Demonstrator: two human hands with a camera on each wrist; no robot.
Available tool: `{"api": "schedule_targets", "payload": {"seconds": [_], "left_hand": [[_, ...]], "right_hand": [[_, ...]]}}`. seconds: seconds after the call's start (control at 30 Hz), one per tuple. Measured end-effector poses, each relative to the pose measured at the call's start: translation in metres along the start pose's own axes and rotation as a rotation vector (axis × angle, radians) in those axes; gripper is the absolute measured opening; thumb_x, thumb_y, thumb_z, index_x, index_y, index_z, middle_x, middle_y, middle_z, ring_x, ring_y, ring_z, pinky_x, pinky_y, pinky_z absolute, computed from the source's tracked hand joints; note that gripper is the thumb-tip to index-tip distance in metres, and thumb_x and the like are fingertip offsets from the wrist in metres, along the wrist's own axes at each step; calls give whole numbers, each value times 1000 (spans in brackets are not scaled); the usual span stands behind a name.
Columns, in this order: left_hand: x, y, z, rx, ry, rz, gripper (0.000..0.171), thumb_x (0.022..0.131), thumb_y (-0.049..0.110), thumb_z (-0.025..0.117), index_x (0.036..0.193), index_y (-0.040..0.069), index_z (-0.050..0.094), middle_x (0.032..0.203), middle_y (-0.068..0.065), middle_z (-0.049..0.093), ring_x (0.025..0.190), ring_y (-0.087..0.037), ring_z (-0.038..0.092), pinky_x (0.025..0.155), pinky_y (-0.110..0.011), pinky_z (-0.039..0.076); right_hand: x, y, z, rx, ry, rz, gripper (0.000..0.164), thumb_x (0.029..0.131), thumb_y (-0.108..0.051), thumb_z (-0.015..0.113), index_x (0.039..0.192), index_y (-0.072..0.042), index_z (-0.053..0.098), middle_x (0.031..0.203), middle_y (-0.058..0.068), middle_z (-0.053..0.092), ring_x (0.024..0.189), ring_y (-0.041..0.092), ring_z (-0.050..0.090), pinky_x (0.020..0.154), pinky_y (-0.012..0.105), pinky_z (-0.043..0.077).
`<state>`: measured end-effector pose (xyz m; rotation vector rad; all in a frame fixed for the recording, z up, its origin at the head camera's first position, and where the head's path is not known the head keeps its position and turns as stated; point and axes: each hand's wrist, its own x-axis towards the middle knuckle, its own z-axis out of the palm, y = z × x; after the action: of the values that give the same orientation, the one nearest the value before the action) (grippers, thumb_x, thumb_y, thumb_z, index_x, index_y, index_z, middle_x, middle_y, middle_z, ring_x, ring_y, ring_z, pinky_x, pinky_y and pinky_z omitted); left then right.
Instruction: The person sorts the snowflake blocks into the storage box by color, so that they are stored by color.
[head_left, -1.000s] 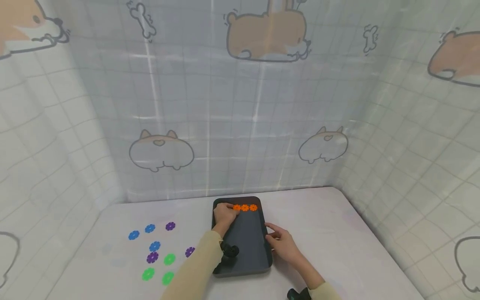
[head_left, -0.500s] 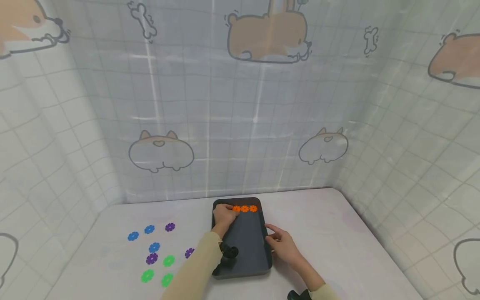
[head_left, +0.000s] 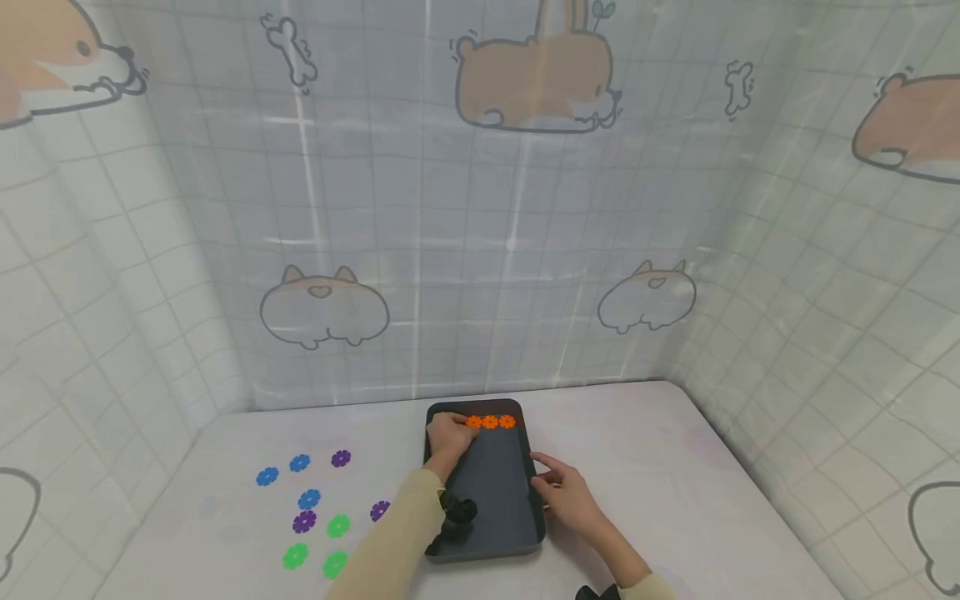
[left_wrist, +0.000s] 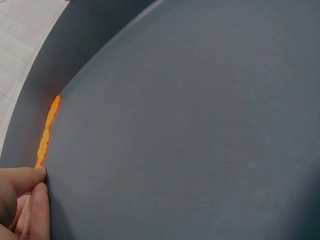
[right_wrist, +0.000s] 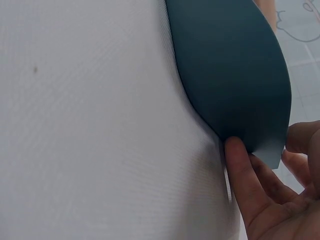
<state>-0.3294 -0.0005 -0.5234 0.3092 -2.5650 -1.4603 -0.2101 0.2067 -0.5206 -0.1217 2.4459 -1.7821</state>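
Inside the dark grey tray (head_left: 495,492), flower-shaped orange discs (head_left: 491,422) stand in a row along the far end. My left hand (head_left: 450,435) reaches over the tray's left side and pinches the leftmost orange disc. In the left wrist view the fingers (left_wrist: 39,210) cover that disc, while the other orange discs (left_wrist: 49,125) show edge-on beside the tray wall. My right hand (head_left: 566,493) holds the tray's right side. Its fingers (right_wrist: 240,165) press the outer wall in the right wrist view, with other digits at the rim.
Left of the tray, loose flower-shaped discs lie on the white table (head_left: 637,467): blue discs (head_left: 300,462), purple discs (head_left: 341,458) and green discs (head_left: 338,526). The left sleeve (head_left: 390,533) covers part of that area. A patterned curtain (head_left: 480,250) surrounds the table's back and sides.
The whole head view has shifted down slightly. Both hands, the tray and the discs keep their places relative to one another.
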Motion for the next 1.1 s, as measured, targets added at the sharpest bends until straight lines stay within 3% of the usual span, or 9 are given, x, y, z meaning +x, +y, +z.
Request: {"api": "schedule_targets", "payload": {"seconds": [0.43,0.57,0.7,0.9,1.1], "left_hand": [[-5,-2,-6,3,-2,27,28,73,9,85,96,-3,75,89,-14,71,83,-31,65,70,-42,57],[-11,1,-13,-81,-81,37,32,77,6,80,106,-6,72,85,-13,71,74,-27,67,65,-39,57],[-20,5,-22,-168,-189,96,37,81,4,75,115,-8,66,88,-14,70,69,-24,68,61,-35,57],[-39,6,-52,-231,-304,184,38,85,5,74,120,-7,64,94,-11,66,81,-23,67,68,-34,57],[-56,3,-90,-195,-320,251,31,84,7,75,114,1,69,92,-5,67,83,-19,64,68,-32,56]], "right_hand": [[-2,-3,5,-29,30,24,48,96,-12,60,143,-7,48,104,14,65,78,20,63,60,33,57],[-4,-4,6,-41,44,5,48,97,-12,60,143,-6,48,104,15,65,78,21,61,60,33,57],[-5,-5,7,-52,58,-4,48,96,-10,59,142,-4,48,103,16,65,76,21,60,59,33,56],[-6,-6,10,-49,56,0,47,96,-9,59,142,-4,48,102,16,65,76,21,60,59,34,56],[-8,-9,8,-77,58,-20,47,96,-9,59,142,-2,48,101,17,66,77,22,61,59,34,56]]}}
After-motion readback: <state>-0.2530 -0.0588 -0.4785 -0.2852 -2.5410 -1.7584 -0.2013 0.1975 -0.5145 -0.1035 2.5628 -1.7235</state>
